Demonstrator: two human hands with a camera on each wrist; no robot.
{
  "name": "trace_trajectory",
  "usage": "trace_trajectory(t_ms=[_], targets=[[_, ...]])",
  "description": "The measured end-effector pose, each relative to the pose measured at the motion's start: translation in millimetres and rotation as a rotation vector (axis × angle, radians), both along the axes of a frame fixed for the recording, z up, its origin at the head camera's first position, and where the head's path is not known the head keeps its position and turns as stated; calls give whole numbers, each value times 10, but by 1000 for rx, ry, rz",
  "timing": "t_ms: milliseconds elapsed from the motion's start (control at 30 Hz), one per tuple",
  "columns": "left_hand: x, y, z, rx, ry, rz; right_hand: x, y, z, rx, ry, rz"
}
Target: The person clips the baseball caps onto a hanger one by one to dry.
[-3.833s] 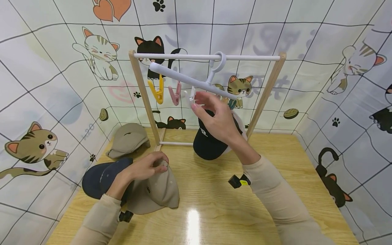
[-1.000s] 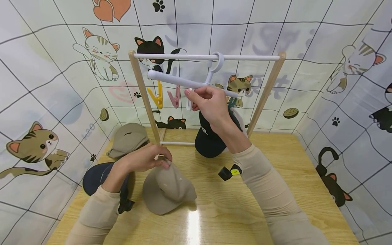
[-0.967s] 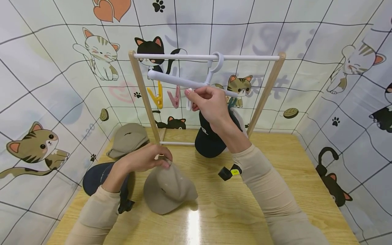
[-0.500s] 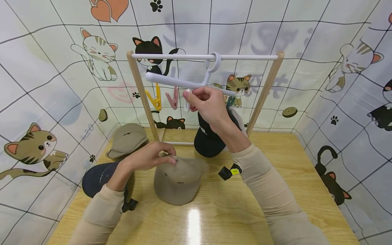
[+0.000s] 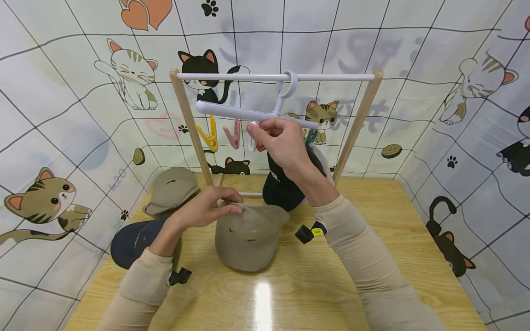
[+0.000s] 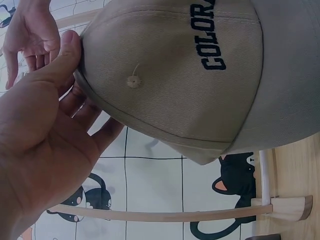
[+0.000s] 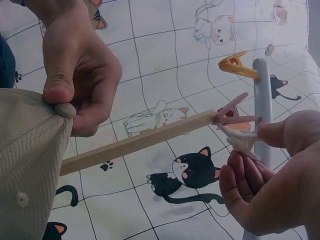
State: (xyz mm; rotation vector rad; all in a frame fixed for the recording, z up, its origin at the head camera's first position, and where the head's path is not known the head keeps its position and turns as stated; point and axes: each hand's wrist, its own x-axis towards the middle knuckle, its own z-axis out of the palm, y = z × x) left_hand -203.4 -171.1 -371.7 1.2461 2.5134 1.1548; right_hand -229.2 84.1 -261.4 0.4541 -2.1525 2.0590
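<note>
My left hand (image 5: 203,209) pinches a beige baseball cap (image 5: 248,243) by the top of its crown, between thumb and fingers. The cap hangs brim down and lettering shows on its front. In the left wrist view the cap's panel (image 6: 165,75) fills the top. My right hand (image 5: 287,145) pinches a white clothespin (image 7: 242,140) at the lavender hanger (image 5: 236,111). Left of it, a pink clothespin (image 5: 233,134) and a yellow clothespin (image 5: 209,134) hang on the same bar. Behind my right hand hangs a black cap (image 5: 281,193), below a dark green clothespin (image 5: 311,137).
The hanger hooks over the white rail (image 5: 331,77) of a wooden-sided rack (image 5: 360,124). Left on the wooden table (image 5: 352,276) lie a navy cap (image 5: 132,241) and another beige cap (image 5: 174,191). A cat-print cloth (image 5: 414,101) stands behind.
The left hand has brought the beige cap rightward and up from beside the navy cap, its front turning toward me. The right hand has stayed at the white clothespin; the hanger's left end has dipped.
</note>
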Motion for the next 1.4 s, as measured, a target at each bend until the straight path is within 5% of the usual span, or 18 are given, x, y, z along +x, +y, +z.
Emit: trace_trajectory(t_ms=[467, 900, 1400], targets=[[-2, 3, 2, 91, -11, 2, -16, 7, -30, 26, 18, -1], [-26, 34, -7, 138, -36, 103, -29, 30, -45, 68, 34, 20], [-85, 141, 22, 238, 78, 146, -30, 54, -34, 47, 31, 40]])
